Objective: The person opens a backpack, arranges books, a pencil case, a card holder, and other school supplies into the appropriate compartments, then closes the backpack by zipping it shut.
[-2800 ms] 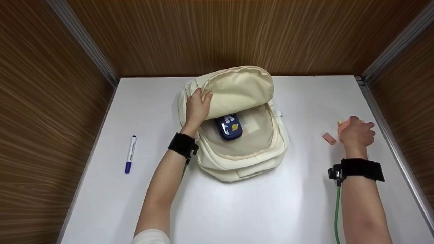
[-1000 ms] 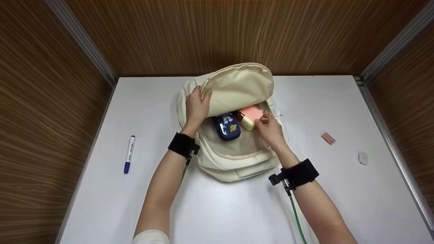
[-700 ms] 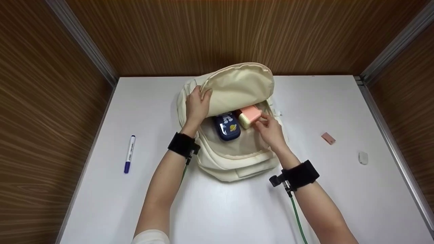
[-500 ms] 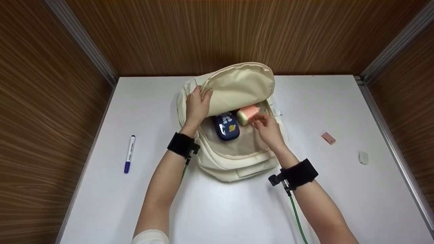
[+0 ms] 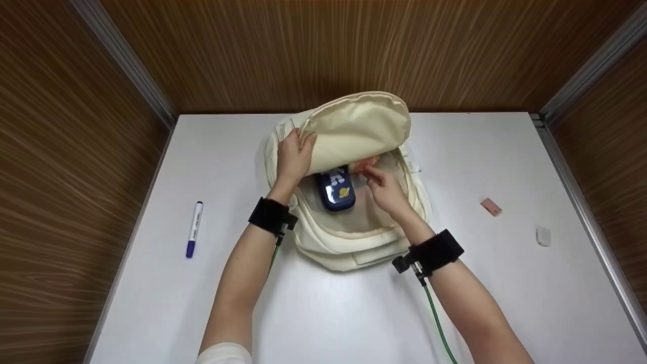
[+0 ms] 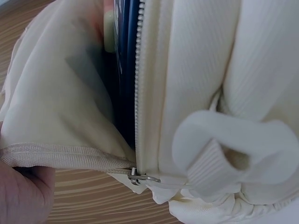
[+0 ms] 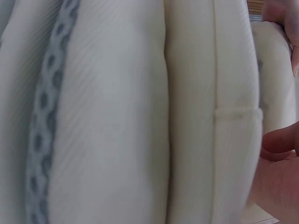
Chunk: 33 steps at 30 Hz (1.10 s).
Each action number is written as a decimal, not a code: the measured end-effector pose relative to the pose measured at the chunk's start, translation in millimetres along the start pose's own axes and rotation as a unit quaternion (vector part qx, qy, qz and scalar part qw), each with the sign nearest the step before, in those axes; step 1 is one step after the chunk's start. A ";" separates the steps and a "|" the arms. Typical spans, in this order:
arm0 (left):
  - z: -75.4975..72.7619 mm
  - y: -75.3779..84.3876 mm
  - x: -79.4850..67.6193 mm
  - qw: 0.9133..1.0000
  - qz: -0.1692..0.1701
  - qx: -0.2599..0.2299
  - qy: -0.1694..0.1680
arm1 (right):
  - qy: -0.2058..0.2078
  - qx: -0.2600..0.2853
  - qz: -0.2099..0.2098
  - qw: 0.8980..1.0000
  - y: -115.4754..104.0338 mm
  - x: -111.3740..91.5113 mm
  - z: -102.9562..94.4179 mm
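A cream backpack (image 5: 354, 247) lies unzipped on the table, its front flap (image 5: 361, 121) raised. My left hand (image 5: 294, 157) pinches the flap's edge, and the left wrist view shows the zip pull (image 6: 140, 177) close by. Inside the bag is a navy case (image 5: 337, 189) with a planet print. My right hand (image 5: 386, 191) reaches into the opening, fingers bent at a pink-and-yellow block-like item (image 5: 365, 163), which the flap partly covers. In the right wrist view the backpack's side fills most of the picture and the item is hidden.
A white marker (image 5: 194, 230) with a blue cap lies on the left of the white table (image 5: 323, 313). To the right are a small pink rectangular piece (image 5: 491, 206) and a small white piece (image 5: 543, 236). Wood-grain panels stand on three sides.
My right hand has brought the pink-and-yellow item from the right side of the table into the backpack, turned it and moved it leftward under the flap. My left hand keeps its grip.
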<state>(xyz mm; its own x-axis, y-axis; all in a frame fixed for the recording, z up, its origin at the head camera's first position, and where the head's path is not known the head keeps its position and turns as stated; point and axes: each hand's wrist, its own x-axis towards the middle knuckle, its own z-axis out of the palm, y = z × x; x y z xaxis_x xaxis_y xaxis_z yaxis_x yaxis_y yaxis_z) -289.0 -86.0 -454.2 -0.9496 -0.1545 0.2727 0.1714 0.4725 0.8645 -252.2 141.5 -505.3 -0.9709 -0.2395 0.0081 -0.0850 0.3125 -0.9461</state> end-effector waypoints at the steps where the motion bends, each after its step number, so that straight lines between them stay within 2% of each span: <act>1: 0.2 -0.3 0.0 1.000 0.000 -0.003 -0.001 | -0.005 -0.006 -0.003 1.000 0.2 0.3 -0.4; 7: 0.2 -1.2 -0.2 1.000 -0.006 -0.010 -0.001 | -0.037 -0.005 -0.007 0.999 0.6 -3.3 -7.9; 11: -1.6 -0.5 -1.7 1.000 -0.007 -0.018 -0.007 | -0.040 0.013 -0.002 0.999 -3.4 -10.4 -16.7; 16: -5.9 1.2 -6.2 0.999 -0.001 -0.025 -0.030 | -0.006 0.029 -0.013 0.999 -7.8 -19.7 -30.5; 21: -11.8 1.8 -13.7 0.997 0.006 -0.020 -0.068 | 0.064 0.058 -0.028 0.996 -11.3 -24.9 -44.4; 25: -18.4 1.7 -20.9 0.992 0.023 -0.018 -0.121 | 0.131 0.091 -0.042 0.986 -14.1 -27.4 -56.0; 28: -23.9 1.6 -27.0 0.983 0.045 -0.021 -0.178 | 0.162 0.096 -0.049 0.981 -15.9 -28.8 -64.2; 30: -27.8 1.2 -31.0 0.972 0.059 -0.025 -0.226 | 0.171 0.092 -0.055 0.980 -16.4 -29.5 -68.8; 33: -34.1 -1.0 -36.2 0.948 0.077 -0.035 -0.307 | 0.170 0.081 -0.066 0.980 -16.4 -30.2 -73.2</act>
<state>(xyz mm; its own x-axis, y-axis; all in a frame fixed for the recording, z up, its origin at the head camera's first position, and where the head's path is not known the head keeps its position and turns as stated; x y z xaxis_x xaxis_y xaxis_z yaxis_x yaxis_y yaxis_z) -245.8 -110.5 -450.5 -0.8819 0.4560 0.1193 0.3170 0.3865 0.8661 -237.9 210.8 -466.3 -0.9748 0.0601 0.2147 -0.2045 0.1429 -0.9684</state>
